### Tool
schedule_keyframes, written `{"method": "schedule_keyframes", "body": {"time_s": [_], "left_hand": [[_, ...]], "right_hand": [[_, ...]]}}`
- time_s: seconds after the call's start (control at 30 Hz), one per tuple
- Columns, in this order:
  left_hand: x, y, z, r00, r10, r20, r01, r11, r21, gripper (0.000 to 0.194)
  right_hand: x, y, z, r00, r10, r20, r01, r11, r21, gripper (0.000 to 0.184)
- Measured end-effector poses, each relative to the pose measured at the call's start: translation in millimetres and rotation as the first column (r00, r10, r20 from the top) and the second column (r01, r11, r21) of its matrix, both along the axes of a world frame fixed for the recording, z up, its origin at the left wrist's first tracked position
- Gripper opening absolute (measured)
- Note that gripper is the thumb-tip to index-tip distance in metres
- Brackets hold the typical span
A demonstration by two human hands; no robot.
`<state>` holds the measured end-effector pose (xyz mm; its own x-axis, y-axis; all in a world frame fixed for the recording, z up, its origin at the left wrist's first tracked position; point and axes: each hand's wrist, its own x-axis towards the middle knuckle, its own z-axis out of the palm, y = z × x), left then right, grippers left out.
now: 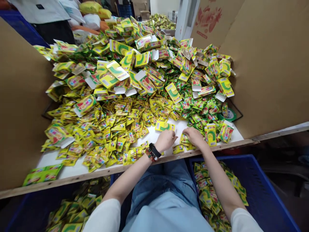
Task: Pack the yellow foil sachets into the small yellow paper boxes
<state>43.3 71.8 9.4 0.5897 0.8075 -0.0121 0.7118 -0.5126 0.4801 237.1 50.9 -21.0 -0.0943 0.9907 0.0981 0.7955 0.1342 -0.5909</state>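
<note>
Head view: from my remote station, I see small yellow-green sachets (184, 140) bunched on the bench under the right hand (194, 137), its fingers (187, 131) curled down over them; I cannot tell whether they grip anything. The left hand (166, 140) sits just beside them, near a flat printed carton (164, 126), and I cannot tell whether its fingers (173, 137) are open or closed. Around them spreads a heap of sachets and opened cartons (120, 96) on the white bench (151, 135). A blue crate (256, 170) of sachets sits below on the right. A careless wrist sweep could knock loose sachets off the bench edge, and the heap could slide and mix with those under the hands.
</note>
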Motion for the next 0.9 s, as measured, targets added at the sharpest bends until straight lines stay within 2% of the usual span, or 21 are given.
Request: {"method": "schedule_keyframes", "body": {"time_s": [0.2, 0.3, 0.47, 0.57, 0.67, 0.77, 0.83, 0.9], "left_hand": [[-8, -12, -14.2, 0.986, 0.113, 0.124, -0.086, 0.975, -0.206, 0.015], [-3, -12, -20.7, 0.981, 0.121, 0.152, -0.086, 0.972, -0.218, 0.003], [-2, -7, -13.6, 0.951, 0.134, 0.277, -0.071, 0.972, -0.226, 0.013], [-4, -6, -6.1, 0.857, 0.203, 0.473, -0.018, 0.931, -0.365, 0.017], [-7, -7, -0.3, 0.733, 0.262, 0.627, 0.142, 0.843, -0.518, 0.028], [-9, -10, 1.8, 0.703, 0.247, 0.667, 0.204, 0.829, -0.522, 0.034], [-8, -15, 0.5, 0.635, 0.333, 0.697, 0.183, 0.811, -0.555, 0.038], [-7, -23, -1.3, 0.517, 0.484, 0.707, 0.187, 0.742, -0.644, 0.042]], "right_hand": [[-13, -9, -5.3, 0.972, -0.052, -0.227, 0.065, 0.997, 0.049, 0.03], [-23, -17, -9.1, 0.952, -0.059, -0.301, 0.088, 0.993, 0.084, 0.029], [-28, -30, -0.1, 0.926, -0.068, -0.373, 0.153, 0.967, 0.203, 0.027], [-26, -35, 12.7, 0.927, -0.034, -0.373, 0.153, 0.944, 0.294, 0.027], [-26, -37, 25.1, 0.946, 0.126, -0.298, -0.014, 0.936, 0.352, 0.027], [-29, -35, 33.5, 0.934, 0.263, -0.243, -0.176, 0.928, 0.329, 0.03], [-31, -33, 36.6, 0.93, 0.281, -0.235, -0.198, 0.925, 0.325, 0.03], [-32, -32, 37.9, 0.927, 0.281, -0.249, -0.193, 0.925, 0.326, 0.03]]}}
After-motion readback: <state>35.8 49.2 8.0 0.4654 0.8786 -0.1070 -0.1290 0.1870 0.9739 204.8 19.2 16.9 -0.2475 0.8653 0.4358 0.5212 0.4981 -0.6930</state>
